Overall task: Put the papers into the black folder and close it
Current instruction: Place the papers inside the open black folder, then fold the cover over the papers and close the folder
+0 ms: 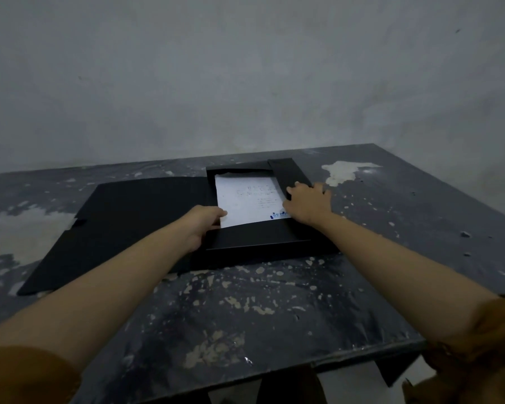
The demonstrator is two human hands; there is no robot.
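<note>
The black folder point(129, 217) lies open on the table, its cover spread flat to the left. White papers point(245, 199) with faint print and a blue mark lie in its right half, framed by the far, near and right inner flaps. My left hand point(200, 225) pinches the papers' near left corner. My right hand point(306, 202) rests on the papers' right edge, fingers on the right flap point(289, 173), which stands tilted up.
The dark table point(274, 310) has worn, chipped paint with pale patches. A grey wall point(245, 83) rises just behind it. The table's near edge and right edge are in view.
</note>
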